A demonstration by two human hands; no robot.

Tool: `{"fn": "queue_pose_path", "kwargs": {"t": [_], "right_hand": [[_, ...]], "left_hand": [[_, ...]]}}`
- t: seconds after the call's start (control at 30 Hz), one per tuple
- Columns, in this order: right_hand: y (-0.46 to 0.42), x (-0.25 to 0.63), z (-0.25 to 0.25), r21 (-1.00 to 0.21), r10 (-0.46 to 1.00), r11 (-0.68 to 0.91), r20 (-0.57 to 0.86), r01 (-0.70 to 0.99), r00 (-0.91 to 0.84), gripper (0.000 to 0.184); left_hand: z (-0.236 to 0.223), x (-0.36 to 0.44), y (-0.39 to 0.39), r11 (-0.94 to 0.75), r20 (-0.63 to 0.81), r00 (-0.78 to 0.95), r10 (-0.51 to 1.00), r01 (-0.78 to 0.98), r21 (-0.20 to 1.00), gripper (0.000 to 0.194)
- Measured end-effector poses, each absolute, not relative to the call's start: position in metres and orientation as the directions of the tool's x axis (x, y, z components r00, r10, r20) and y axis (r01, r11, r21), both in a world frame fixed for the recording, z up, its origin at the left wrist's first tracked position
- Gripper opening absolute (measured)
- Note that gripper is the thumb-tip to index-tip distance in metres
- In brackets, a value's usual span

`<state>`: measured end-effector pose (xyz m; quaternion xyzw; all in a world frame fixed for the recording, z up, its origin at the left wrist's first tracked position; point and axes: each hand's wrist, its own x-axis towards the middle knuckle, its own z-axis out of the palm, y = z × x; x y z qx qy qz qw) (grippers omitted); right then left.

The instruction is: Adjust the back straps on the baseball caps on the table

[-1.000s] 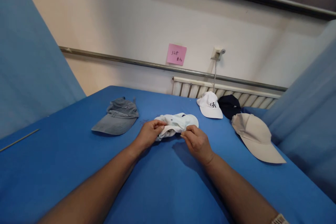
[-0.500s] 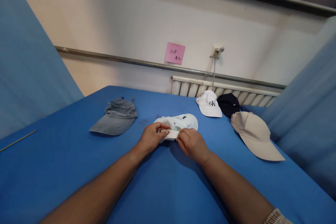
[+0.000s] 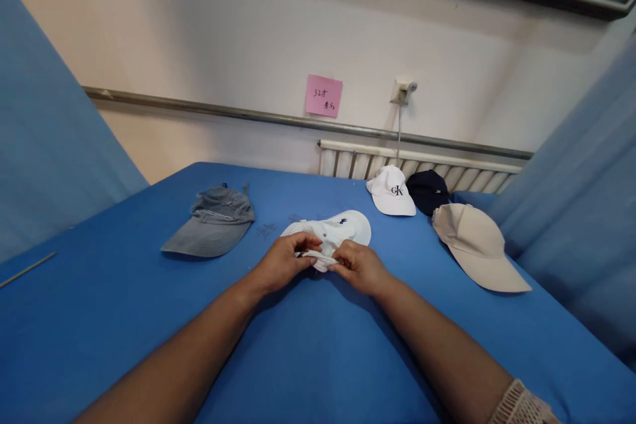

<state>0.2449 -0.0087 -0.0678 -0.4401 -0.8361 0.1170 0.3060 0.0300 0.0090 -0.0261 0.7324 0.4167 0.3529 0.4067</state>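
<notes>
A white baseball cap (image 3: 342, 230) with a small dark emblem lies in front of me on the blue-covered table, its brim pointing away to the right. At its near edge, my left hand (image 3: 284, 260) pinches the left part of the back strap between thumb and fingers. My right hand (image 3: 362, 267) grips the same strap a little further right, fingers curled. Between the two hands the strap bends downward. The fingertips partly cover the strap, so its fastening cannot be made out.
Left stands a grey cap (image 3: 213, 225). Toward the back right are a white cap with black letters (image 3: 392, 192), a navy cap (image 3: 427, 191) and a beige cap (image 3: 479, 248). A thin stick (image 3: 27, 270) lies on the blue table cover (image 3: 298, 358). Blue curtains (image 3: 54, 106) hang at both sides.
The strap, held fairly straight before, now sags and folds between my hands. My right hand has shifted slightly. The whole view has moved a little to the right.
</notes>
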Motion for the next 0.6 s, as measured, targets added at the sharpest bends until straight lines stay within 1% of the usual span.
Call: {"fn": "queue_pose_path", "kwargs": {"t": [0.07, 0.17, 0.27, 0.33, 0.43, 0.53, 0.6], "right_hand": [[-0.010, 0.244, -0.065, -0.385, 0.811, 0.569, 0.412, 0.726, -0.416, 0.009], [-0.012, 0.243, -0.059, -0.271, 0.772, 0.600, 0.446, 0.753, -0.454, 0.007], [-0.012, 0.243, -0.057, -0.212, 0.745, 0.628, 0.442, 0.748, -0.500, 0.009], [-0.011, 0.242, -0.058, -0.191, 0.754, 0.620, 0.416, 0.761, -0.509, 0.011], [-0.009, 0.240, -0.060, -0.165, 0.781, 0.583, 0.384, 0.796, -0.493, 0.011], [-0.006, 0.238, -0.062, -0.161, 0.838, 0.467, 0.394, 0.870, -0.377, 0.007], [-0.004, 0.237, -0.064, -0.179, 0.862, 0.374, 0.430, 0.910, -0.270, 0.009]], "left_hand": [[-0.027, 0.029, 0.009, -0.412, 0.224, 0.445, 0.867, 0.388, 0.824, 0.027], [-0.026, 0.027, 0.009, -0.559, 0.292, 0.513, 0.807, 0.507, 0.656, 0.019], [-0.024, 0.025, 0.009, -0.638, 0.331, 0.553, 0.765, 0.574, 0.514, 0.007], [-0.022, 0.025, 0.008, -0.665, 0.352, 0.569, 0.743, 0.575, 0.476, 0.006], [-0.019, 0.026, 0.003, -0.686, 0.367, 0.583, 0.725, 0.559, 0.466, 0.007], [-0.017, 0.029, -0.003, -0.704, 0.376, 0.598, 0.708, 0.547, 0.454, 0.012], [-0.017, 0.032, -0.006, -0.733, 0.399, 0.617, 0.678, 0.527, 0.430, 0.017]]}}
